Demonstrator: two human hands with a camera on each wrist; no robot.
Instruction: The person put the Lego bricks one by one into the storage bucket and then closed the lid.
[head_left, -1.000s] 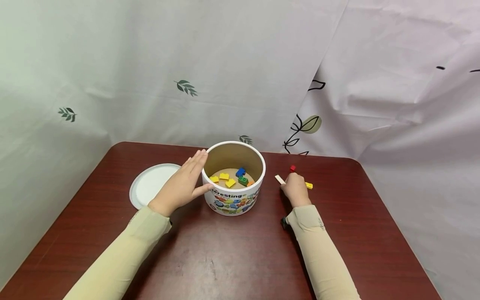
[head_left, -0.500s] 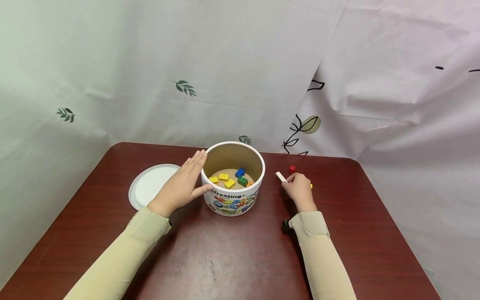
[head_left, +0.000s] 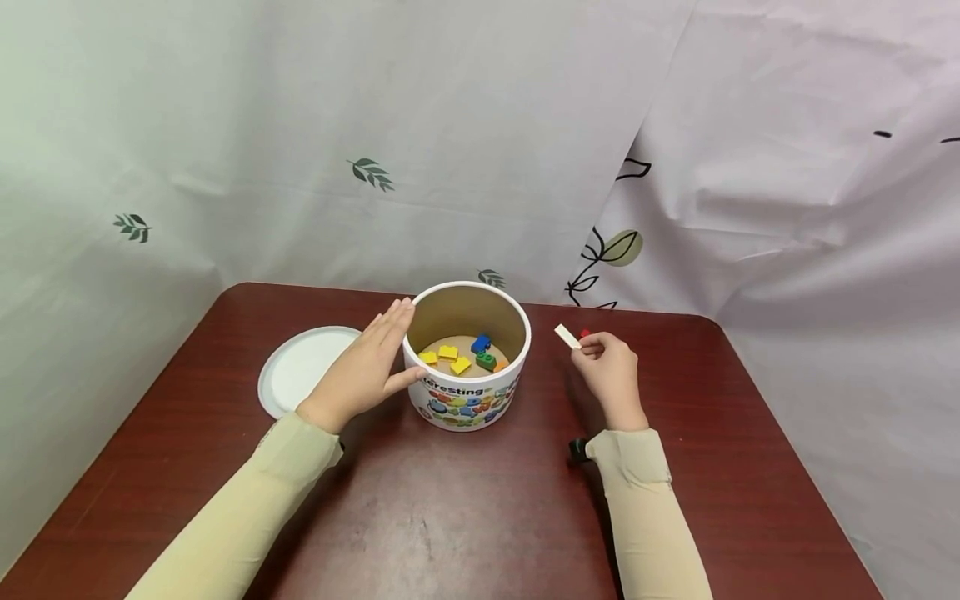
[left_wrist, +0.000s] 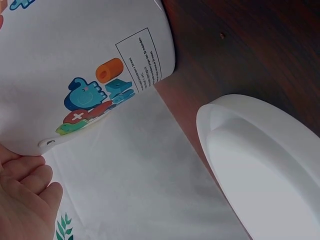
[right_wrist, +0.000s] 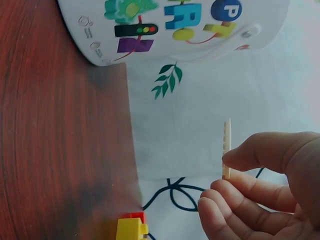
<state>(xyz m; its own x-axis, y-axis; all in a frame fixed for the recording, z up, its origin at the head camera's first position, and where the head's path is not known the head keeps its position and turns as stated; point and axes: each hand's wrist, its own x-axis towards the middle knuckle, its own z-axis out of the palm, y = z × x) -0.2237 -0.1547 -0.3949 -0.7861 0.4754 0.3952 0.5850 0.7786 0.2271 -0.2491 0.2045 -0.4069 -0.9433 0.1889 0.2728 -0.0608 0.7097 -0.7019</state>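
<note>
A white printed bucket [head_left: 467, 410] stands mid-table with several toy bricks on its floor, among them yellow bricks [head_left: 447, 353], a blue brick [head_left: 481, 343] and a green brick [head_left: 486, 361]. My left hand [head_left: 360, 371] rests against the bucket's left rim, fingers straight and thumb apart. To the right of the bucket, my right hand [head_left: 613, 375] pinches a thin white building plate [head_left: 567, 336] between thumb and fingers, raised off the table. A red brick [right_wrist: 137, 216] and a yellow brick [right_wrist: 129, 229] lie below that hand; in the head view the hand hides the yellow one.
On the left of the bucket lies a round white lid [head_left: 307, 362], partly behind my left hand. The dark red table [head_left: 465, 517] ends at a pale leaf-patterned curtain [head_left: 450, 167] at the back.
My right hand lifts the white building plate from the table, moving slightly up and back. It covers the yellow brick and part of the red one. The left hand stays in place.
</note>
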